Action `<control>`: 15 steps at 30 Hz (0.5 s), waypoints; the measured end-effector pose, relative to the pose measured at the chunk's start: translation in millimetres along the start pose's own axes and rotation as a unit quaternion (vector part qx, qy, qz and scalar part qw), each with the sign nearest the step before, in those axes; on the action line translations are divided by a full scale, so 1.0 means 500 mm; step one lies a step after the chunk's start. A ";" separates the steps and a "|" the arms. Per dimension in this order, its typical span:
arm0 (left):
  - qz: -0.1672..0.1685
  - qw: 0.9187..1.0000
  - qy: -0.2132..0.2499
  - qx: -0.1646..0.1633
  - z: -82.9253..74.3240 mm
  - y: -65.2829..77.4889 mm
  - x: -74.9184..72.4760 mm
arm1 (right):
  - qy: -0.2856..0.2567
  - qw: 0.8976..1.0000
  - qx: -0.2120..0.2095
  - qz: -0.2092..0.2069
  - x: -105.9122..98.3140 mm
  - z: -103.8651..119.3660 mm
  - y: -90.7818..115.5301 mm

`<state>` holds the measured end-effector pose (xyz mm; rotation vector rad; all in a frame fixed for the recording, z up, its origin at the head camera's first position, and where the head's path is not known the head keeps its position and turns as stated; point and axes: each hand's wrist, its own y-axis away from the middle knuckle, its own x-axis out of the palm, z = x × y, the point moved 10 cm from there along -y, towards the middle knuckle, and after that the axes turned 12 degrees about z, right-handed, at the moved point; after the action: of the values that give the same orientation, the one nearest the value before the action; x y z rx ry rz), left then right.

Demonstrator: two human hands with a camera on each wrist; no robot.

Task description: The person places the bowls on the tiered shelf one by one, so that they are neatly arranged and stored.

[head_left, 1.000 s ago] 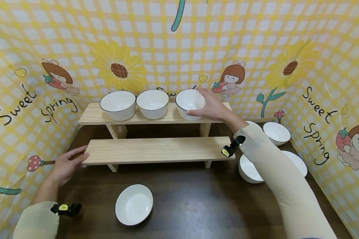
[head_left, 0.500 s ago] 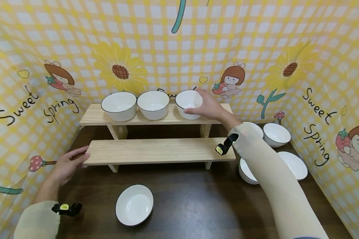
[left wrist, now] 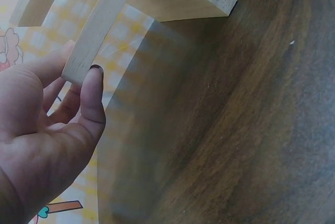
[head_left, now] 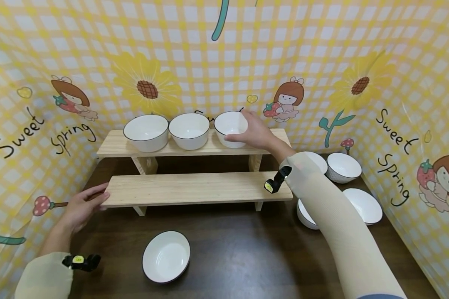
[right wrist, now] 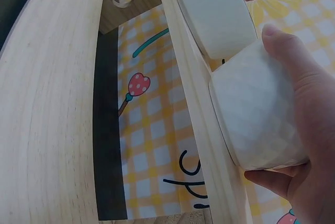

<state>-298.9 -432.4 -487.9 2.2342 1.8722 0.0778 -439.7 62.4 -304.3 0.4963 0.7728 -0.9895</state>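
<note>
- The right bowl (head_left: 227,126) has slid a touch left along the top shelf (head_left: 277,137), now just beside the middle bowl (head_left: 189,131); the row of three looks tighter, so probably a spacing tweak.
- The right grip (head_left: 255,132) holds the right bowl by its side.
- The left grip (head_left: 83,209) pinches the lower shelf (head_left: 198,188) at its left end.
- Fingers cover part of the right bowl; the sleeve (head_left: 333,220) cuts across the side bowls (head_left: 304,216).

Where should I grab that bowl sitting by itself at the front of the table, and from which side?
I'd likely pinch the right wall of the front bowl at its dark rim, coming from above: it sits mouth up, its rim is exposed, and nothing touches that side.
</note>
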 end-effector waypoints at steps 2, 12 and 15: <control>0.002 1.000 0.006 0.001 -0.001 -0.001 0.001 | 0.002 1.000 0.004 0.001 0.000 0.000 0.000; 0.002 1.000 0.015 0.001 -0.003 0.003 0.002 | 0.003 1.000 -0.026 -0.011 0.003 0.015 -0.007; 0.002 1.000 0.013 0.001 -0.002 0.004 0.001 | -0.002 1.000 -0.023 -0.007 0.006 0.014 -0.007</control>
<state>-296.9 -431.9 -486.8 2.2483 1.8813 0.1067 -439.2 54.2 -302.2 0.4506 0.7945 -0.9831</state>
